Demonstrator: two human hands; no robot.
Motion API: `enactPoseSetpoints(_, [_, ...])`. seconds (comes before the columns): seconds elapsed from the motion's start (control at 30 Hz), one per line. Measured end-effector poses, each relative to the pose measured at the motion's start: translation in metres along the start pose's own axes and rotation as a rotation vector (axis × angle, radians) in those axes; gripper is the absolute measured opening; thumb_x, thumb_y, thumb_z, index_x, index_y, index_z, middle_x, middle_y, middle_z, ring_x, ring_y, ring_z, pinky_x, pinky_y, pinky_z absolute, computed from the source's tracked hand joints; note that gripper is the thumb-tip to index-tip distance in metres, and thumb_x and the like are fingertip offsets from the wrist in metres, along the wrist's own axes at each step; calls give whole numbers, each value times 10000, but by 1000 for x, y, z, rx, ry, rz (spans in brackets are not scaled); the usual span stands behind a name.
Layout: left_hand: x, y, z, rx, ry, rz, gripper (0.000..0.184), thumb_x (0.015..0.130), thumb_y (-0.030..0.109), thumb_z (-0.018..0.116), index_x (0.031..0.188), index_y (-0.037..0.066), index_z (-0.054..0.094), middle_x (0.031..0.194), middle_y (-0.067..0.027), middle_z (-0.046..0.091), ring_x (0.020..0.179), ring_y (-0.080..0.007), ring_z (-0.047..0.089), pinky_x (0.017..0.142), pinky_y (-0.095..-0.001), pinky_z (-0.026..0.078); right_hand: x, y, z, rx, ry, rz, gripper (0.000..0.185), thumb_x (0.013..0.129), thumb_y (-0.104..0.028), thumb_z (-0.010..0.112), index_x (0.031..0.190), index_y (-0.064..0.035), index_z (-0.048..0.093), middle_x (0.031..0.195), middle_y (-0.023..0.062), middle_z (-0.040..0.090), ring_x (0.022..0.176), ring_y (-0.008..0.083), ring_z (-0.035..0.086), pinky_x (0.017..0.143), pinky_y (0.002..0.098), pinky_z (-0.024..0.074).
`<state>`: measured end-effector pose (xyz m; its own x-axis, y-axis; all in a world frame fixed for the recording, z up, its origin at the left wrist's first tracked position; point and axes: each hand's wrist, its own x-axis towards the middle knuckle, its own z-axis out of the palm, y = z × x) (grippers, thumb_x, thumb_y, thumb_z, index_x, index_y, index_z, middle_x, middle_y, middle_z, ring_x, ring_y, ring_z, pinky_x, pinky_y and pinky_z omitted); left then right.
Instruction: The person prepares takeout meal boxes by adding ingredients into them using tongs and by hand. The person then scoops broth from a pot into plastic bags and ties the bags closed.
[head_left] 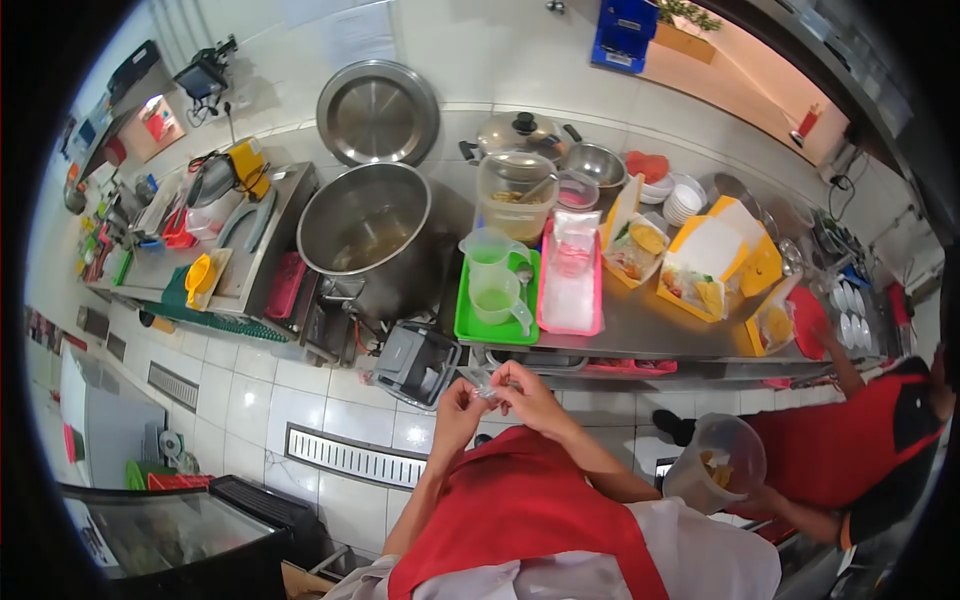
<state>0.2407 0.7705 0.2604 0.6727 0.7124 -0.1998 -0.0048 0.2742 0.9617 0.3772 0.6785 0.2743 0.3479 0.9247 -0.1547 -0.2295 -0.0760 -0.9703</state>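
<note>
While both hands meet over the floor in front of the red apron [520,490], the head view shows a small piece of clear plastic [484,384] between them. The fingers of the left hand [458,410] pinch it from one side and those of the right hand [530,397] from the other, the tips of the two hands close together. What the plastic is exactly is too small to tell.

Just ahead of the fingers, past the edge of the tabletop [640,318], lies a green tray [467,324] with two clear jugs [492,292] on it. To its right, a pink tray [545,322] carries a clear bag [575,235] and a white sheet [570,297]. Behind the green tray stands a clear tub [515,215] with food inside.

Ahead and to the left of the fingers is a large open pot [385,290] with liquid in it; nearer to them on that side, lower than the tabletop, sits a grey bin [408,362]. Farther right of the fingers, open yellow boxes [690,299] hold food on the tabletop.

Well to the right, a co-worker [825,435] in red has one hand at a clear container [725,450] with yellowish pieces inside and the other beside a red item [807,320]; whether that hand grips it, I cannot tell.
</note>
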Motion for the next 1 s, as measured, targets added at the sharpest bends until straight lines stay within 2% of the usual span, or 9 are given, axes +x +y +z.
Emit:
enactPoseSetpoints(0.07, [7, -8, -17, -26, 112, 16, 205, 825, -26, 640, 808, 94, 474, 717, 62, 433, 652, -14, 377, 556, -210, 275, 9, -13, -11, -150, -153, -9, 187, 937, -84, 620, 1109, -24, 579, 980, 50, 623, 868, 141, 632, 645, 283, 510])
enactPoseSetpoints(0.13, [7, -6, -34, -24, 192, 39, 248, 793, -71, 591, 813, 111, 423, 711, 76, 371, 638, -19, 353, 556, -207, 274, 36, -16, -31, -430, 170, -93, 262, 932, -118, 625, 1170, -20, 581, 1070, 113, 640, 963, 226, 640, 737, 362, 529])
enactPoseSetpoints(0.2, [5, 1, -51, -55, 220, 36, 293, 773, -91, 597, 820, 121, 401, 719, 77, 367, 637, -20, 348, 561, -202, 282, 82, 4, -66, -1045, 576, -500, 320, 918, -152, 623, 1206, -18, 579, 1128, 188, 625, 1054, 343, 600, 858, 463, 503])
enactPoseSetpoints(0.27, [5, 5, -66, -71, 262, 76, 375, 758, -115, 633, 838, 147, 377, 710, 87, 386, 586, -7, 351, 509, -195, 283, 111, 24, -84, -1176, 598, -356, 277, 922, -179, 606, 1139, -7, 614, 1070, 203, 643, 1059, 400, 573, 890, 514, 466])
enactPoseSetpoints(0.37, [7, 3, -91, 16, 344, 49, 371, 729, -121, 622, 829, 135, 373, 738, 72, 375, 641, -24, 360, 576, -190, 305, 125, 22, -89, -1029, 304, 62, 226, 944, -217, 592, 1004, -10, 659, 932, 173, 678, 958, 372, 615, 848, 462, 476])
enactPoseSetpoints(0.5, [26, -17, -124, -11, 564, -46, 323, 767, -76, 633, 812, 127, 385, 692, 48, 400, 558, -45, 395, 468, -232, 326, 126, 27, -77, -609, 267, -140, 251, 987, -218, 551, 865, -13, 627, 819, 116, 663, 793, 232, 615, 771, 339, 466])
enactPoseSetpoints(0.57, [34, -21, -138, -30, 673, -122, 310, 780, -54, 639, 803, 121, 384, 671, 40, 400, 534, -58, 409, 437, -240, 330, 126, 14, -68, -543, 279, -94, 245, 1024, -206, 531, 869, -40, 621, 807, 7, 629, 770, 89, 523, 710, 264, 424])
enactPoseSetpoints(0.77, [58, -77, -207, -62, 781, -215, 421, 679, -101, 702, 817, 124, 373, 715, 23, 418, 598, -84, 446, 484, -271, 380, 175, -65, -9, -197, 217, -78, 288, 1041, -267, 528, 873, -46, 605, 832, 8, 622, 815, 75, 520, 753, 240, 411])
enactPoseSetpoints(1.0, [63, -69, -275, 52, 977, -342, 450, 681, -75, 750, 818, 129, 373, 705, 4, 442, 565, -109, 466, 467, -279, 404, 401, -71, 70, -182, 61, -181, 298, 1039, -227, 487, 879, -19, 629, 743, 15, 617, 700, 105, 542, 675, 270, 430])
